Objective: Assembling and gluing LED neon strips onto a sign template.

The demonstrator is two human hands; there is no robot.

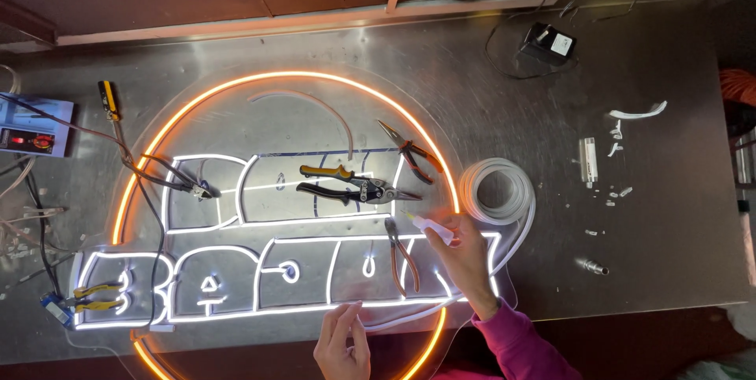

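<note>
On a steel worktop (630,96) lies a lit sign panel (283,215): an orange glowing ring with white glowing letter outlines inside it. The right hand (465,258), in a magenta sleeve, rests over the right end of the white outlines, its grip closed around a small white tube (433,228) whose thin nozzle points left toward the panel. The left hand (344,344) is at the near edge, fingers together and pinching the white flexible strip (394,318) that runs along the bottom of the letters; its grip looks narrow and closed on that strip. The strip leads right and up to a coil of the same white strip (498,191) lying just beside the ring's right edge. Between the hands, a pair of red-handled pliers (402,254) lies on the panel. Farther in, near the panel's middle, sit yellow-and-black tin snips (354,183), and to their right orange-handled long-nose pliers (411,152). A loose curved piece of pale strip (315,108) lies in the upper part of the ring. At the left are black-handled cutters (177,179), a yellow-handled screwdriver (109,100), and, near the left corner, yellow-handled pliers (94,297). A black power adapter (547,43) sits far right, with white offcuts (630,116) well apart to the right.
</note>
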